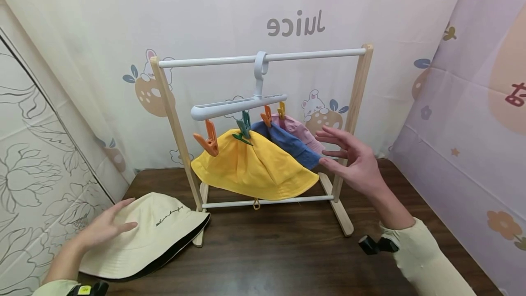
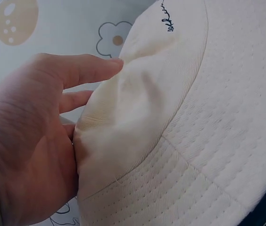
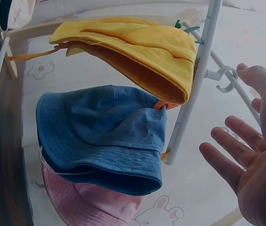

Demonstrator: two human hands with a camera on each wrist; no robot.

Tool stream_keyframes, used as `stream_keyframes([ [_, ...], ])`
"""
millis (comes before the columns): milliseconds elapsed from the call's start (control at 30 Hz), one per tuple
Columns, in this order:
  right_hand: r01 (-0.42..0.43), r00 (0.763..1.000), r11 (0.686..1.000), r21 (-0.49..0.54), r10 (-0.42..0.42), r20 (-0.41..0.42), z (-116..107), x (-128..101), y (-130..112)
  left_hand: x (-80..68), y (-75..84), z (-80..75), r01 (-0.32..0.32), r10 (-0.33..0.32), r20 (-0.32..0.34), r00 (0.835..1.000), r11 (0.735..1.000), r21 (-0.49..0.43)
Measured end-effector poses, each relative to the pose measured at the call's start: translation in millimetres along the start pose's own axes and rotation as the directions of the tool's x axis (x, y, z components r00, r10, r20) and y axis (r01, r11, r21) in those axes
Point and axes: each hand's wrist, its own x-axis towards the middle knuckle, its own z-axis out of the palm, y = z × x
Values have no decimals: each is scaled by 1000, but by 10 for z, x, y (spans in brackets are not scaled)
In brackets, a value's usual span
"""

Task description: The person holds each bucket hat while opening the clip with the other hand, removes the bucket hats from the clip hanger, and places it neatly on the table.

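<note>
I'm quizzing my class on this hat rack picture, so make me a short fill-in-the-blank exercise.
1. The left hand rests on the ____ hat on the table.
2. The empty peg is coloured ____.
3. Between the yellow hat and pink hat hangs the ____ hat.

Missing words: cream; orange; blue

cream hat (image 2: 189, 141): matt twill cloth, stitched brim
yellow hat (image 1: 252, 166): matt cotton cloth
blue hat (image 3: 100, 136): denim-like cloth
rack posts (image 1: 174, 118): pale bare wood
hanger (image 1: 238, 106): smooth plastic
table (image 1: 279, 250): dark wood, slight sheen
</note>
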Motion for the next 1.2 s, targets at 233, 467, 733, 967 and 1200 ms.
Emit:
stream_keyframes([
  [233,12,1000,1000,18,-12,-3,-5,-3,7,-15,4,36,-34,36,-24,999,997,70],
  [467,14,1000,999,30,-14,-1,-6,0,17,-19,-28,67,-22,23,-5,1000,996,84],
  [733,0,1000,1000,-6,0,-1,-6,-5,15,-25,-69,97,-34,35,-2,999,994,102],
  [967,5,1000,1000,-8,-5,-1,4,21,-4,-29,-58,97,-33,35,-19,999,993,109],
  [1200,58,998,998,21,-58,5,-16,88,-31,-26,-40,83,-38,41,-31,999,994,105],
])
